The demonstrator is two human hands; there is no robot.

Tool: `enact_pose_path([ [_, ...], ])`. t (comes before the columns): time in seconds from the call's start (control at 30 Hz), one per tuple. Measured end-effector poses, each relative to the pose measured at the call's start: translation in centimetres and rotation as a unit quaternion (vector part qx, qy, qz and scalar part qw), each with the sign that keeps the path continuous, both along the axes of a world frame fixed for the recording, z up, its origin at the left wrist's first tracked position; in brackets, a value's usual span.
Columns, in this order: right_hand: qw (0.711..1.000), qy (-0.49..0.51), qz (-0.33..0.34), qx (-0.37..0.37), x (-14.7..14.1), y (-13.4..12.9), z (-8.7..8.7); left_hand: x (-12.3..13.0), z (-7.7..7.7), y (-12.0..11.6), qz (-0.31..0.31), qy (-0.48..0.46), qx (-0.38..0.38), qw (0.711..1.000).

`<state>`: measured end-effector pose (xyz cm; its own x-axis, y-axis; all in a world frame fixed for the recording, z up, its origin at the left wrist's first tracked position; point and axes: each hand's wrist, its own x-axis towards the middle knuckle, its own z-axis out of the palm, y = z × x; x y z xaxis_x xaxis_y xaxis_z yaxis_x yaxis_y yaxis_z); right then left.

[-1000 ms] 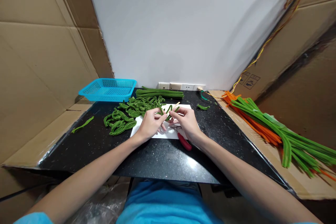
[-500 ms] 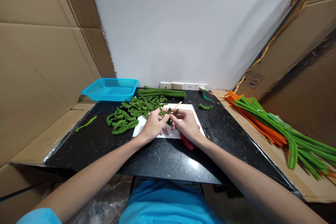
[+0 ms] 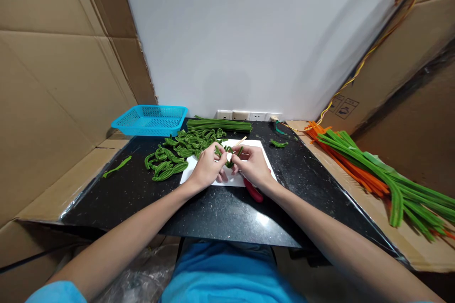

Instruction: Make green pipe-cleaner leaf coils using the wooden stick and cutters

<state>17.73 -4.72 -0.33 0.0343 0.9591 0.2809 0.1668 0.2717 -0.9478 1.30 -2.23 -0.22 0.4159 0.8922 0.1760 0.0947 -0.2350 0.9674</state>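
Note:
Between my two hands is a bent dark green pipe cleaner (image 3: 229, 163), held above a white sheet (image 3: 194, 170). My left hand (image 3: 209, 164) pinches its left side between thumb and fingers. On the other side, my right hand (image 3: 250, 163) grips it the same way. Fingers hide part of its shape. A red-handled tool (image 3: 253, 193) lies under my right hand, its head out of sight. Beyond the fingers a thin wooden stick (image 3: 241, 141) rests on the sheet. Looped green pipe cleaner pieces (image 3: 194, 143) are heaped to the left of the sheet.
A blue basket (image 3: 151, 120) stands back left, near a bundle of straight green pipe cleaners (image 3: 218, 126). Orange (image 3: 355, 173) and light green pipe cleaners (image 3: 384, 175) lie on cardboard at right. Wall sockets (image 3: 249, 116) line the back; cardboard panels (image 3: 64, 80) flank the black table (image 3: 142, 208).
My hands have shifted slightly, and the green pipe cleaner between them shows a wider gap in its middle. Everything else on the table stays where it was.

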Motion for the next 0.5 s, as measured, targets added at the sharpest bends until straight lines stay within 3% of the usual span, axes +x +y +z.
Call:
enact_pose_path([
  [0.5,0.998,-0.041,0.008,0.052,-0.01,-0.62,0.57,-0.16,0.28,-0.17,-0.008,0.012,0.01,1.0],
])
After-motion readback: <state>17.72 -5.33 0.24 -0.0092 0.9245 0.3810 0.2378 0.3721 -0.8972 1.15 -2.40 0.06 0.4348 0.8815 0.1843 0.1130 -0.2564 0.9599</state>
